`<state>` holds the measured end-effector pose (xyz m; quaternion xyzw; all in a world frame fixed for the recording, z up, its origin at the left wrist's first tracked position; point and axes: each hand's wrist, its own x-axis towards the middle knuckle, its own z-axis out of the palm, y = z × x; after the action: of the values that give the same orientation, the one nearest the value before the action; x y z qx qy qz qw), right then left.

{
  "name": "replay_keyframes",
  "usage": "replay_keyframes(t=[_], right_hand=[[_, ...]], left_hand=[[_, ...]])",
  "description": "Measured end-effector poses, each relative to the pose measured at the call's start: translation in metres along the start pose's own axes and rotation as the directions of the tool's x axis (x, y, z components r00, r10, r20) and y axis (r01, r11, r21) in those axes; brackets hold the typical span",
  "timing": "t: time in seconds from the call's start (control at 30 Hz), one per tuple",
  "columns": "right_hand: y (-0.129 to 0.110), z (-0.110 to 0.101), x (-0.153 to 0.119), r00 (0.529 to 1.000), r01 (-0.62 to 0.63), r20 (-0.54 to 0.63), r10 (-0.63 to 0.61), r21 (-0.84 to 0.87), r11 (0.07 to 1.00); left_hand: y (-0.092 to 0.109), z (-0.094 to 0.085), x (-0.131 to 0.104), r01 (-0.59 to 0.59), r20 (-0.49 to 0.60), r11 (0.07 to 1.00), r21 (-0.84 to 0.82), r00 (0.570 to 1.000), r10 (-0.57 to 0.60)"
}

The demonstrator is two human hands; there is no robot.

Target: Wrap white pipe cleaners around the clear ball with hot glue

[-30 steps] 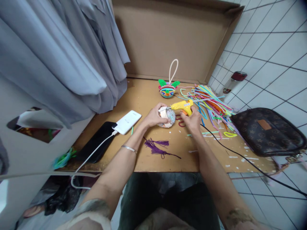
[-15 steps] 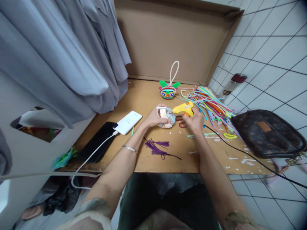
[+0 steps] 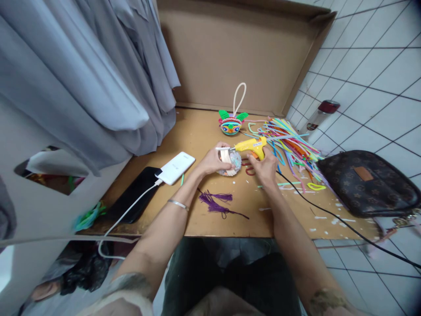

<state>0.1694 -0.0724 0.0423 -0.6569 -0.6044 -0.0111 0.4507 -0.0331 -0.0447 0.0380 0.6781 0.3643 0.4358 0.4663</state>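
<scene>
The table [image 3: 197, 131] bears a dark bag [image 3: 365, 184] at its right end and, beside that, a heap of pipe cleaners [image 3: 292, 138]. The right hand [image 3: 267, 167] is closed around the handle of a yellow glue gun [image 3: 249, 145], nozzle pointing left. Behind sits a green-eared figure [image 3: 230, 126]; in front lie purple tassels [image 3: 215, 204]. The left hand [image 3: 213, 160] grips a pale ball [image 3: 235, 164] under the nozzle; whether they touch, I cannot tell.

Tan tabletop [image 3: 197, 127]: at its left, a white rectangular device [image 3: 176, 169] touching a flat black slab [image 3: 140, 185]; at its right, a dark-brown patterned handbag [image 3: 375, 188]; behind it, a brown cardboard panel [image 3: 237, 52].
</scene>
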Motion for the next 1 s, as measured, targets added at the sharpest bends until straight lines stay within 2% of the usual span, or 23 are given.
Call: replay_keyframes(t=[0.2, 0.43, 0.7, 0.87, 1.0], right_hand=[[-0.001, -0.001, 0.001, 0.999, -0.046, 0.007, 0.048, -0.13, 0.99], [-0.001, -0.001, 0.0, 0.997, -0.057, 0.053, 0.06, -0.058, 0.997], [0.001, -0.002, 0.004, 0.999, -0.013, 0.042, 0.018, -0.114, 0.993], [0.014, 0.001, 0.011, 0.993, -0.111, 0.027, 0.115, -0.135, 0.985], [0.031, 0.006, 0.012, 0.981, -0.167, 0.049, 0.187, -0.274, 0.947]], left_hand=[[0.0, 0.0, 0.0, 0.008, 0.007, 1.0, -0.003, 1.0, -0.008], [0.0, 0.0, 0.0, 0.001, 0.005, 1.0, 0.005, 1.0, -0.001], [0.002, 0.0, -0.001, 0.005, 0.006, 1.0, 0.016, 1.0, -0.005], [0.001, 0.0, -0.001, 0.006, -0.007, 1.0, 0.017, 1.0, -0.006], [0.0, 0.002, -0.001, 0.014, -0.01, 1.0, -0.019, 1.0, -0.014]])
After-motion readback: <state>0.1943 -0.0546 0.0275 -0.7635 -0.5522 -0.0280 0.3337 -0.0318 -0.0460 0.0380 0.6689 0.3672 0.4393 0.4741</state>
